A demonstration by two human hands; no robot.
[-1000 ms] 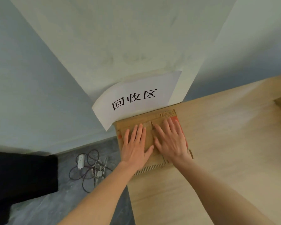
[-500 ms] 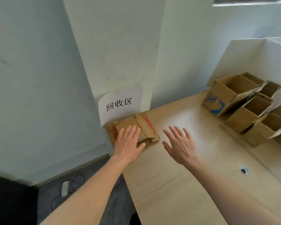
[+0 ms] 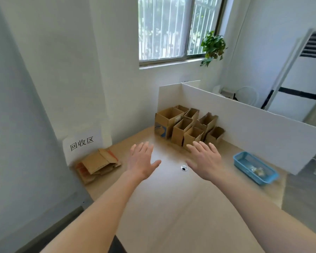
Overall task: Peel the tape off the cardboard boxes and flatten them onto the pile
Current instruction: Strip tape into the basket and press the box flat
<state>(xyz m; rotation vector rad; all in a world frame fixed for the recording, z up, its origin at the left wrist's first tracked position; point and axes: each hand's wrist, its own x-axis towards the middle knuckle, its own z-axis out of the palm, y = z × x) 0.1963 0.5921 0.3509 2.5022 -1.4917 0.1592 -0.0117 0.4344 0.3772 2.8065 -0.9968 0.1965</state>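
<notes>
a pale wood tabletop (image 3: 171,207) fills the lower middle of the head view, set into a corner of white walls. a white partition board (image 3: 254,128) stands along its far right edge. a barred window (image 3: 173,28) sits high in the back wall, with a green potted plant (image 3: 212,45) at its right end. a white floor-standing air conditioner (image 3: 303,79) is at the far right, beyond the partition.

a cluster of open-topped cardboard boxes (image 3: 186,125) stands upright at the back of the tabletop, against the partition; the largest, at the left of the group, bears a blue print on its front. the pile of flattened cardboard (image 3: 97,164) lies at the tabletop's left corner, well apart from the boxes, with orange-red print showing on some sheets. a white paper sign (image 3: 82,143) with black characters leans on the wall just behind the pile.

a blue plastic basket (image 3: 244,165) sits near the right edge, with small pale scraps inside, too blurred to identify.

the left hand (image 3: 141,161) and right hand (image 3: 205,158) are held out above the middle of the tabletop, palms down, fingers spread and straight, grasping nothing. a small round cable hole (image 3: 184,168) lies in the tabletop between them.
</notes>
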